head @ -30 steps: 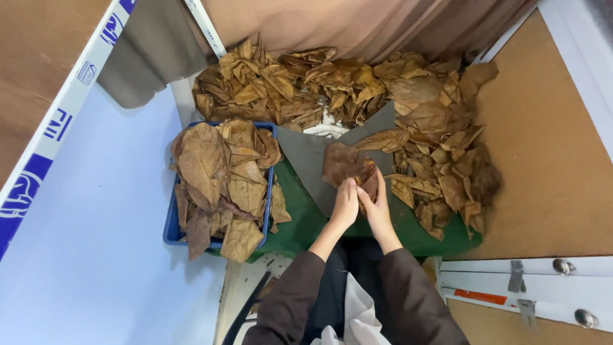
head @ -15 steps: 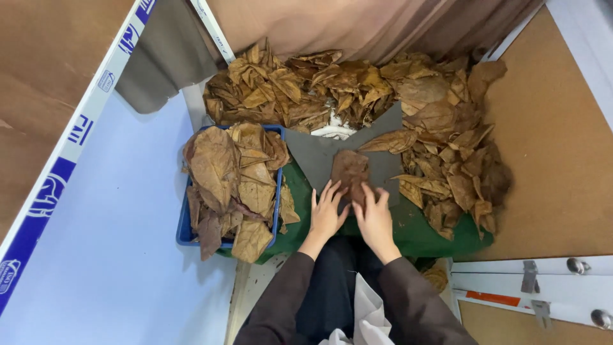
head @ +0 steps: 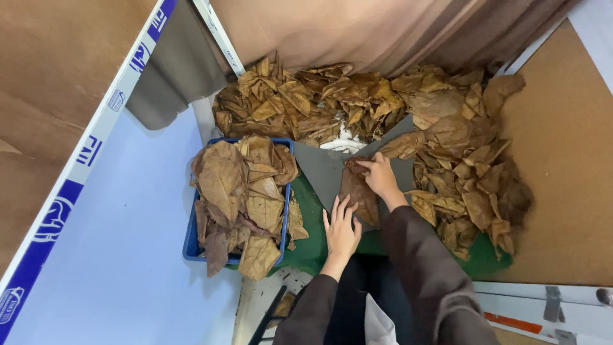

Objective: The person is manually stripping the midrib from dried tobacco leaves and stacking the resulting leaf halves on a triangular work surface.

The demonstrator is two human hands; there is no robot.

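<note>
Smoothing a leaf flat on the grey board.

Left hand spread wide, palm down at the leaf's near end; right hand pinching the far tip, fingers narrowed on it. Leaf lying lengthwise on the board, between the blue crate of stacked leaves and the loose pile (heaped to the right and behind). Next, probably: pressing outward along the leaf, gently enough not to crack it.
</note>
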